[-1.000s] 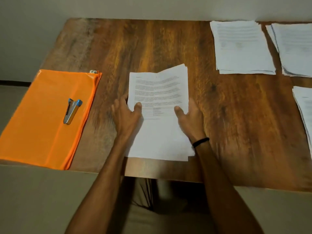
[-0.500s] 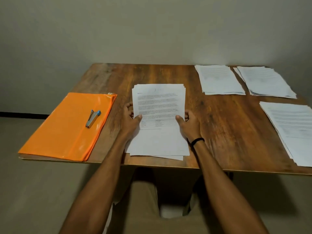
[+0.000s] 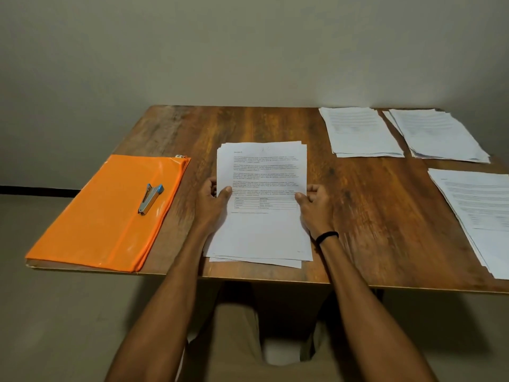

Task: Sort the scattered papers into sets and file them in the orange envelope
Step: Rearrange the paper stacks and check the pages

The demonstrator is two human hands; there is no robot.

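A stack of printed white papers [image 3: 261, 230] is in the middle of the wooden table [image 3: 371, 216], near its front edge. My left hand [image 3: 210, 205] grips the stack's left edge, thumb on top and fingers curled behind. My right hand [image 3: 316, 205] grips the right edge the same way; a black band circles that wrist. The orange envelope [image 3: 104, 224] lies flat on the table's left part, its zip end toward the back. A silver and blue stapler [image 3: 150, 198] rests on the envelope.
Two paper piles lie at the back right, one [image 3: 360, 132] beside the other [image 3: 438, 136]. A third pile [image 3: 479, 216] lies along the right edge. Bare wood shows between the middle stack and these piles. A grey wall stands behind the table.
The stack's fanned top sheets have been squared into one neat pile held at both sides. My head has lifted, so more wall and the whole table show.
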